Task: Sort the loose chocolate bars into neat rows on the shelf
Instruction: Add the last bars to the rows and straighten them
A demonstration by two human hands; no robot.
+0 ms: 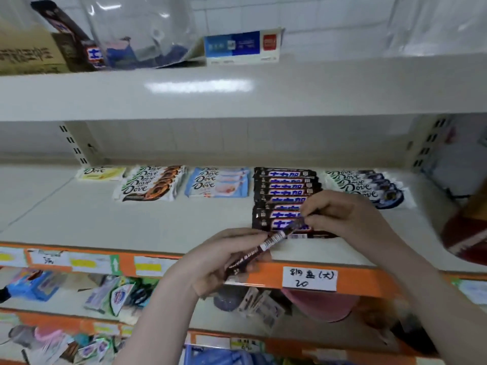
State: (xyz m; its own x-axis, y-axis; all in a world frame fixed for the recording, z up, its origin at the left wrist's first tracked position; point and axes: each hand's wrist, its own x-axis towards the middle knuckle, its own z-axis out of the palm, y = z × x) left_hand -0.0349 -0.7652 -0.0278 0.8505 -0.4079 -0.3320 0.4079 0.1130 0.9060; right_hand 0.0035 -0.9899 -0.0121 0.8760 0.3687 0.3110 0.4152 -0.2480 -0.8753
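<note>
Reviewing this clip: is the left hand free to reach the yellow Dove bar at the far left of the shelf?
Probably not yet: the left hand grips the dark bar together with the right hand. The shelf before the yellow Dove bar lies open.

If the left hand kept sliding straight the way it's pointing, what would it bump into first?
Probably the right hand, which pinches the far end of the same dark bar that the left hand holds. The dark row lies behind, though depth is unclear.
</note>
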